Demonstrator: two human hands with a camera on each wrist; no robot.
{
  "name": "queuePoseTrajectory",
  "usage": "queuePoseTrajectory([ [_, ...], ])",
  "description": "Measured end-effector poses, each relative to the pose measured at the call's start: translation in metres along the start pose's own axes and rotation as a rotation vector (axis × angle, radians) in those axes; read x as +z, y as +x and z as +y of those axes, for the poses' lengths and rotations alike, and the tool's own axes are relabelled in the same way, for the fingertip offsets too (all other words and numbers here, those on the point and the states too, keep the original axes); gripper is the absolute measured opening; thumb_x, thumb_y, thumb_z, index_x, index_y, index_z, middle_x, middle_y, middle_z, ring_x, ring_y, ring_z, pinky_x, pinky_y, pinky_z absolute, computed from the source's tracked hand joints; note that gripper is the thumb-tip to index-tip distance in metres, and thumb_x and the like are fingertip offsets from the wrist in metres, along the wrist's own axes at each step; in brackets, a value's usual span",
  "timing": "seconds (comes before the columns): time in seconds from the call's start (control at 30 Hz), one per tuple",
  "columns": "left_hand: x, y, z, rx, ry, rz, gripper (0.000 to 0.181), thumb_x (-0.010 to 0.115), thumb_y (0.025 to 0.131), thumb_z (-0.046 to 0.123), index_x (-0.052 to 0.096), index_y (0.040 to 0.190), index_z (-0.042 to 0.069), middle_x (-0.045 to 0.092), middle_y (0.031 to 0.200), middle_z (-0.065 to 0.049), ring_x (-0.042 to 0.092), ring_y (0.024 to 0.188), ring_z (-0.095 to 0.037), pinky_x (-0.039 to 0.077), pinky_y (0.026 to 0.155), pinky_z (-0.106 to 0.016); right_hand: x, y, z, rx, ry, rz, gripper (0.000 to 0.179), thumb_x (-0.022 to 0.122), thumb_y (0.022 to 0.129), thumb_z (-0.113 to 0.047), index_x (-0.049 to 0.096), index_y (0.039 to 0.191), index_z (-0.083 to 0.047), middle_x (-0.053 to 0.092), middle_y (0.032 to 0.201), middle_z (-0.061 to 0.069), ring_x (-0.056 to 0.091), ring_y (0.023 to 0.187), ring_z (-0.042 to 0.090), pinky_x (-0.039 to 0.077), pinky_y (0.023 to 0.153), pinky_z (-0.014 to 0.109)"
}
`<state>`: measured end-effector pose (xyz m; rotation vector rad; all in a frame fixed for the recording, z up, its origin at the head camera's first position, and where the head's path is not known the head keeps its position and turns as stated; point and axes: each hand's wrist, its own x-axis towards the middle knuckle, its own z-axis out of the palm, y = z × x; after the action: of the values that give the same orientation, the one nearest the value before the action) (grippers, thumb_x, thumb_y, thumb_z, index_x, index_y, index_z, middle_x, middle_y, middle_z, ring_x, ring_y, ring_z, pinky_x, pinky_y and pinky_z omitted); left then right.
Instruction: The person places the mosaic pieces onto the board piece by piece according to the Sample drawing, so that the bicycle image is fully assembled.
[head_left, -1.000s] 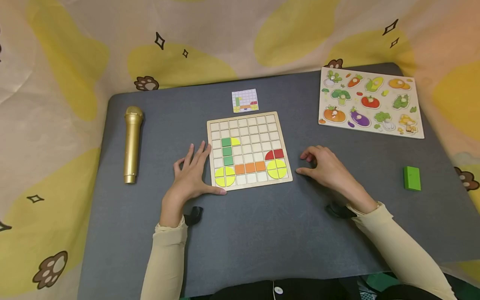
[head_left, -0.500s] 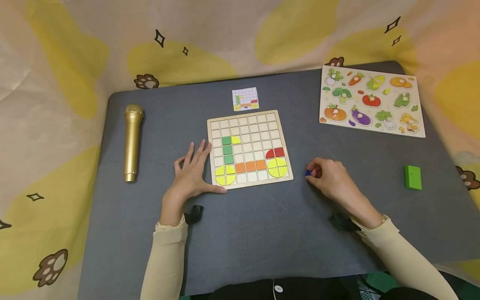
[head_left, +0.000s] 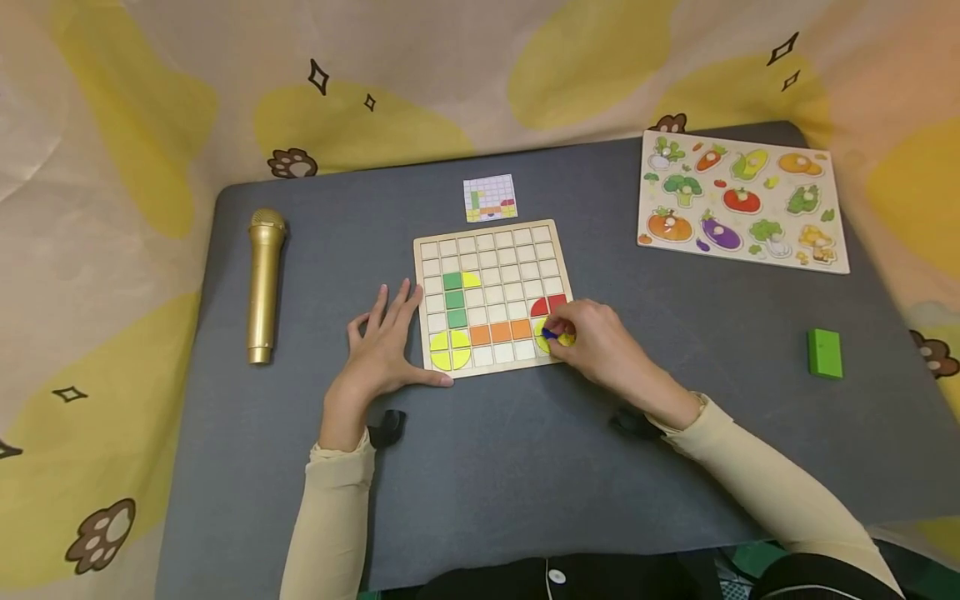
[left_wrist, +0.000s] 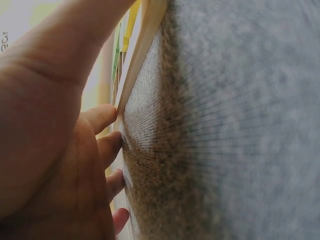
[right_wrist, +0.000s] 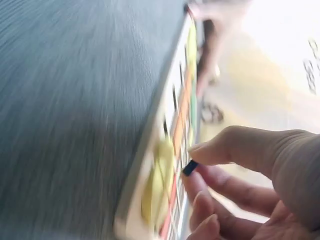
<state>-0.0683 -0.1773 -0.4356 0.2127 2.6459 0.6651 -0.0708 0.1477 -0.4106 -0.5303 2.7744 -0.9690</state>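
A wooden grid board (head_left: 495, 287) lies mid-table, with green, yellow, orange and red flat pieces in some of its squares. My left hand (head_left: 382, 350) rests at the board's left side, fingers spread, the thumb at the near left corner. In the left wrist view the fingertips (left_wrist: 114, 147) meet the board's edge. My right hand (head_left: 603, 346) pinches a small blue piece (head_left: 550, 333) between thumb and fingers, over the yellow circle at the board's right. The right wrist view shows this dark blue piece (right_wrist: 190, 167) edge-on, its outline partly hidden by the fingers.
A small pattern card (head_left: 491, 198) lies beyond the board. To the left is a gold microphone (head_left: 265, 287). A vegetable puzzle board (head_left: 742, 204) lies at the back right, and a green block (head_left: 825, 355) stands on the right side.
My right hand closed on the small blue piece right of the board, then carried it left over the board's right part. The left hand has stayed in place.
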Motion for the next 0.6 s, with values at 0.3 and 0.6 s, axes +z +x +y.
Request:
queuePoseTrajectory([
  [0.3, 0.000, 0.000, 0.001, -0.006, 0.003, -0.005, 0.149, 0.099, 0.065, 0.058, 0.002, 0.173, 0.024, -0.008, 0.181, 0.002, -0.014, 0.167, -0.031, 0.004, 0.123, -0.064, 0.037, 0.018, -0.021, -0.190, -0.005, -0.097, 0.013, 0.079, 0.087, 0.002, 0.083, 0.096, -0.006, 0.076, 0.092, 0.004, 0.063, 0.090, 0.022, 0.054, 0.082, 0.036],
  [0.6, 0.000, 0.000, 0.001, -0.009, 0.005, -0.001, 0.149, 0.099, 0.065, 0.057, 0.003, 0.173, 0.023, -0.007, 0.181, 0.001, -0.014, 0.167, -0.031, 0.004, 0.123, -0.064, 0.038, 0.022, -0.024, -0.097, -0.052, -0.062, 0.014, 0.087, 0.085, -0.006, 0.082, 0.095, -0.014, 0.065, 0.099, 0.001, 0.054, 0.094, 0.020, 0.052, 0.073, 0.034],
])
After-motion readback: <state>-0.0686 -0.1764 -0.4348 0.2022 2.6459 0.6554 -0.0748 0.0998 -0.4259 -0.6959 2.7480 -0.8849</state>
